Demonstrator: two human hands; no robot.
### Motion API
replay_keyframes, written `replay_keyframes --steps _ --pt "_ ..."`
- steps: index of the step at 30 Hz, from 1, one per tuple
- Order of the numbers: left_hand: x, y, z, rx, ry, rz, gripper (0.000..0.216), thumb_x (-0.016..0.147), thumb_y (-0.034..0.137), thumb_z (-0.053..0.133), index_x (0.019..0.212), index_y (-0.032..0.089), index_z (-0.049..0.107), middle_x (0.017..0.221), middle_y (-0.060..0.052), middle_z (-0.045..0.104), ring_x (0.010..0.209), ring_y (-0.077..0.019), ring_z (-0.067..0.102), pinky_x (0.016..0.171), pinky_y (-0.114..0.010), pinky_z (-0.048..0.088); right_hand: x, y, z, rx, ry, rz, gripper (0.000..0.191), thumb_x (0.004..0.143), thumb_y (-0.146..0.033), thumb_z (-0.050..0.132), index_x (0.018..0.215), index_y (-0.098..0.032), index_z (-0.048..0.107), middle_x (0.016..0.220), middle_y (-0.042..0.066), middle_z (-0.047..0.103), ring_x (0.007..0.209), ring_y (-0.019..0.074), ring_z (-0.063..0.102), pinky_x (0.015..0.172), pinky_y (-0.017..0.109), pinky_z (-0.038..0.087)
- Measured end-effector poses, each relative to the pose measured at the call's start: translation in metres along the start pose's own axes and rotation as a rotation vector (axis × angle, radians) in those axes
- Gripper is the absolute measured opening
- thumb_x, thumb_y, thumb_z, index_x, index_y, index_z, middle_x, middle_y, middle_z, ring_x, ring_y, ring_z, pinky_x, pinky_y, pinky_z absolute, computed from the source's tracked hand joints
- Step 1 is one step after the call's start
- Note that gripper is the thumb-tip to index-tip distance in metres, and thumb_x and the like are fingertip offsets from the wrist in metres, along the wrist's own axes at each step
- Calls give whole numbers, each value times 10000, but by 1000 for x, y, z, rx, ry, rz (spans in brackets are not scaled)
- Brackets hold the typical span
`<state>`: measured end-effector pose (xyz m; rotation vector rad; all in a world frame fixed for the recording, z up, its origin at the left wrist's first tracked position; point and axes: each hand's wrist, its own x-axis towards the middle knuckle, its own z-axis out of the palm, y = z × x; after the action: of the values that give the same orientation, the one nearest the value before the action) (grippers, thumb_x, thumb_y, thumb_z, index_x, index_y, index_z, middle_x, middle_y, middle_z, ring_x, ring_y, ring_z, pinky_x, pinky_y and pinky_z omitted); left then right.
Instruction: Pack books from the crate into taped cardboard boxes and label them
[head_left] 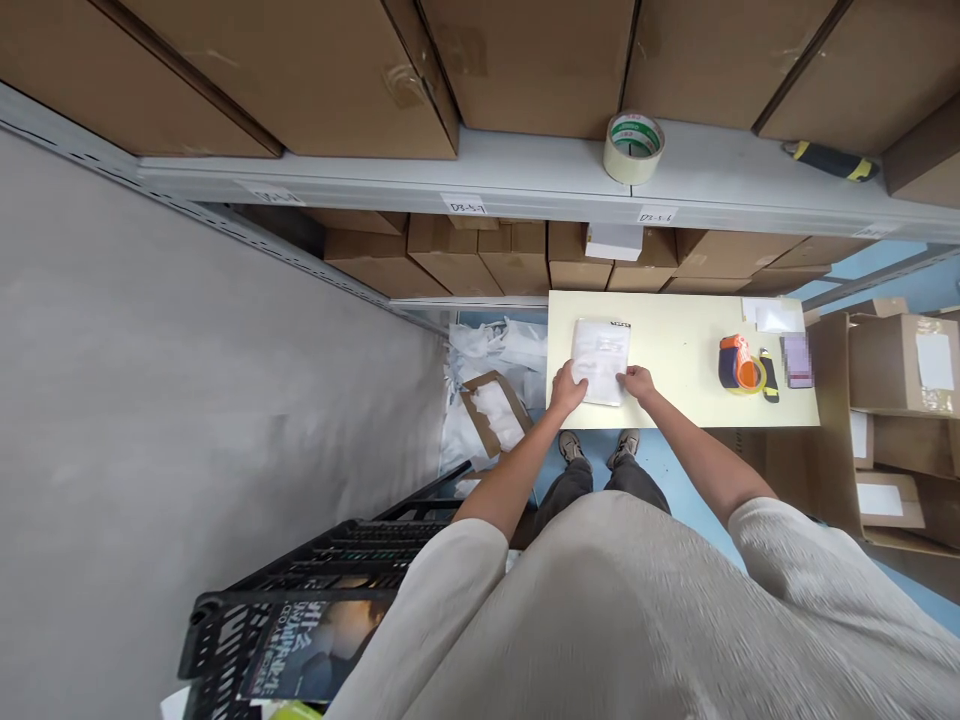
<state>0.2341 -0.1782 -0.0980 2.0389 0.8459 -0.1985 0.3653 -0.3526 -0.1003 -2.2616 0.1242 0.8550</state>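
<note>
A white plastic-wrapped packet (600, 358) lies on a pale yellow table (675, 390). My left hand (566, 388) grips its near left corner, fingers curled on the edge. My right hand (638, 381) holds the near right corner in the same way. Both arms reach forward from a light grey shirt. My shoes show on the blue floor just under the table's near edge.
An orange tape dispenser (739, 365) and a dark tool sit right of the packet. A tape roll (634, 146) and a yellow-black knife (829, 160) rest on the grey shelf among cardboard boxes. A black crate (315, 600) stands at my left; more boxes (900, 400) at right.
</note>
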Motion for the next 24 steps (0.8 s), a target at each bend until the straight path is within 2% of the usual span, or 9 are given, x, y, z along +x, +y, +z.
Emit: replay_keyframes --steps 3,8,13,18,24 --pt "5 -3 -9 -63 2 -64 700 953 256 669 1624 166 491 1650 -177 570 1551 -345 525 1307 -437 420 2 -12 12 79 -19 -24 147 772 -287 726 789 -249 585 720 -27 641 731 176 647 716 300 572" --pt "19 -9 -25 -182 65 -57 711 899 223 728 1584 222 538 1630 -143 578 1553 -343 515 1335 -459 381 16 -42 25 310 -101 -39 205 758 -237 810 856 -226 630 726 -38 650 743 156 656 754 288 587" --pt "39 -17 -39 -252 107 -54 712 867 186 763 1552 200 567 1615 -155 572 1535 -342 531 1329 -437 385 34 -71 34 371 -138 -75 238 757 -212 852 883 -218 649 748 -25 683 761 163 675 784 301 601" --pt "54 -22 -44 -293 121 -8 682 854 167 780 1514 192 607 1623 -157 569 1562 -344 503 1345 -442 358 48 -82 40 304 -99 -63 221 761 -207 832 862 -224 636 747 -20 679 755 167 675 759 296 598" --pt "62 -29 -42 -312 123 28 698 835 166 795 1510 212 624 1610 -137 594 1562 -346 503 1353 -459 346 56 -79 42 58 1 -71 156 771 -287 745 895 -212 687 842 -6 710 798 171 670 813 304 573"
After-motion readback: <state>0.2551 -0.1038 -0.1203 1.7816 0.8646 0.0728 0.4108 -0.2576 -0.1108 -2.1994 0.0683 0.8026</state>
